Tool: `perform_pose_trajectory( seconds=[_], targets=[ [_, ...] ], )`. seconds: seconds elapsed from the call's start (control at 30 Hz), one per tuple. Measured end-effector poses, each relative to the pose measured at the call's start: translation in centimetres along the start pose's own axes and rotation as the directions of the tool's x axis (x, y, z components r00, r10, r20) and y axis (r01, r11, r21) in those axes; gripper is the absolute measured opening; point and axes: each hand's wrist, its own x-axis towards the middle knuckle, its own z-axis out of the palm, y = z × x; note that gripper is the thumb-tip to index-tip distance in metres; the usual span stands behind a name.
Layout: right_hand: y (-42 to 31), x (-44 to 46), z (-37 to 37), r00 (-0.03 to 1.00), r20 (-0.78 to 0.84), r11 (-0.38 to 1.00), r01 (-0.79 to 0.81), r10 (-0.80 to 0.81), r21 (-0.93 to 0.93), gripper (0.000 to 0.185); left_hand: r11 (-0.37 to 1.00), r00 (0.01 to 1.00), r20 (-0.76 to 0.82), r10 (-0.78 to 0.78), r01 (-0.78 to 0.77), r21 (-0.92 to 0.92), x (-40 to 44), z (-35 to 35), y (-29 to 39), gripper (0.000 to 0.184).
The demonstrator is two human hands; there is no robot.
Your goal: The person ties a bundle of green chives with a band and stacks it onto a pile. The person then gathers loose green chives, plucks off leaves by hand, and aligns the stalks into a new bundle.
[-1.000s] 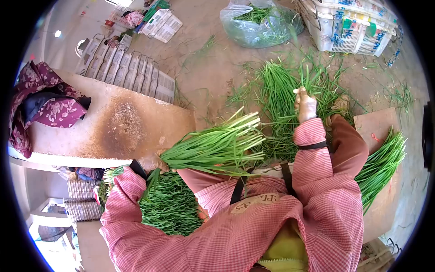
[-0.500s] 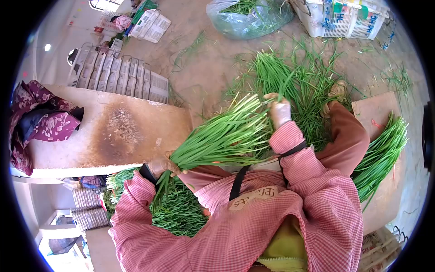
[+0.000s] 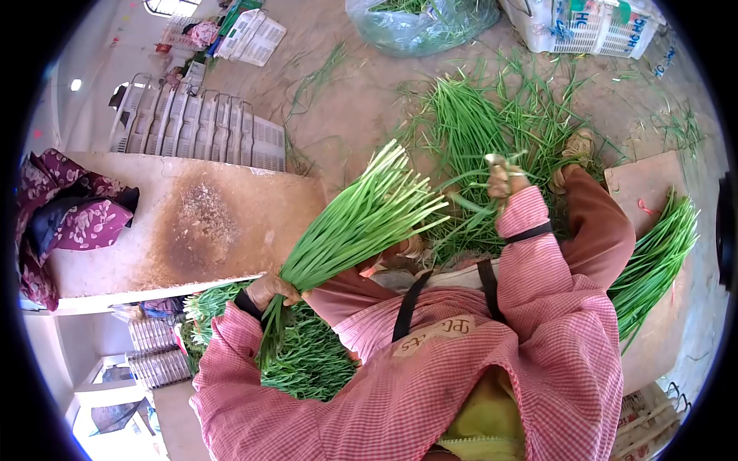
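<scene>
My left hand (image 3: 273,290) is wrapped round the leafy end of a bunch of green chives (image 3: 357,219). The pale cut ends fan up and to the right, over my lap. My right hand (image 3: 503,180) is apart from the bunch, its fingers closed on a few loose chive leaves that trail to the left. Beneath and beyond it, a heap of chives (image 3: 469,119) lies spread on the floor between my feet. More bunches of chives (image 3: 307,361) are stacked by my left side. Another bundle (image 3: 653,265) rests to my right.
On my left stands a stained board-like bench (image 3: 265,211) with a patterned cloth (image 3: 84,203) on it. Stacked plastic crates (image 3: 200,123) are behind the bench. At the back are a clear bag (image 3: 423,31) of greens and a white crate (image 3: 584,34). A flat board (image 3: 649,361) lies under the right bundle.
My right hand has moved right, away from the bunch, with loose leaves in it. The bunch has tilted more upright in my left hand.
</scene>
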Motion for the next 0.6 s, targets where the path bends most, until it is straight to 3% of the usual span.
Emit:
perform_pose_trajectory(
  seconds=[0.07,0.1,0.13,0.17,0.2,0.23,0.27,0.3,0.33,0.37,0.43,0.47,0.57,0.6],
  targets=[
    [-0.9,-2.6,2.2,0.980,-0.077,0.882,0.128,-0.182,-0.454,0.035,0.998,0.997,-0.042,0.065,-0.064,0.023,-0.3,0.2,0.4,0.031],
    [0.6,-5.0,6.4,0.994,-0.084,0.850,0.011,-0.064,-0.526,0.024,0.996,0.993,-0.077,0.088,-0.087,0.012,-0.4,1.1,1.1,0.033],
    [3.9,-4.5,8.5,0.952,-0.219,0.576,-0.057,-0.215,-0.815,0.029,0.996,0.993,-0.074,0.089,-0.088,0.010,0.0,0.8,0.9,0.033],
    [6.4,-4.8,9.1,0.979,-0.142,0.321,-0.089,-0.145,-0.943,0.039,0.997,0.993,-0.094,0.075,-0.076,-0.006,0.6,0.3,0.3,0.038],
    [8.9,-5.0,9.6,0.995,-0.064,0.041,-0.061,-0.074,-0.997,0.052,0.998,0.992,-0.116,0.058,-0.061,-0.022,0.9,0.1,-0.1,0.043],
    [11.1,-5.0,11.2,0.995,-0.003,-0.356,-0.037,-0.096,-0.934,0.056,0.997,0.990,-0.122,0.078,-0.077,0.010,1.0,0.8,0.2,0.051],
    [12.3,-2.6,10.9,0.979,-0.165,-0.468,-0.203,-0.121,-0.860,0.051,0.997,0.990,-0.123,0.073,-0.072,0.010,0.9,2.2,0.8,0.051],
    [12.9,-0.4,8.1,0.993,-0.069,-0.109,-0.079,-0.094,-0.991,0.046,0.994,0.977,-0.187,0.104,-0.096,0.053,0.6,3.7,1.6,0.052],
    [12.8,0.9,5.9,0.994,0.036,0.267,0.063,-0.104,-0.962,0.040,0.988,0.958,-0.250,0.141,-0.119,0.100,0.6,4.5,2.2,0.054],
    [12.2,0.9,5.7,0.994,0.044,0.268,0.070,-0.103,-0.961,0.040,0.986,0.964,-0.219,0.148,-0.125,0.114,0.7,4.3,2.3,0.056],
    [10.9,-0.5,6.7,0.940,-0.301,0.554,-0.166,-0.162,-0.816,0.035,0.981,0.956,-0.254,0.144,-0.104,0.165,0.8,3.9,2.4,0.055],
    [9.5,-1.5,7.6,0.906,-0.364,0.759,-0.079,-0.216,-0.646,0.018,0.973,0.950,-0.279,0.138,-0.078,0.216,1.0,3.9,2.5,0.055],
    [3.4,-0.6,3.6,0.903,-0.254,0.712,0.076,-0.346,-0.698,0.026,0.928,0.933,-0.239,0.268,-0.184,0.325,0.4,3.5,2.7,0.050],
    [2.1,-1.4,4.2,0.948,-0.143,0.515,0.025,-0.284,-0.857,0.029,0.907,0.920,-0.212,0.331,-0.249,0.339,0.3,3.2,2.6,0.049]
  ],
)
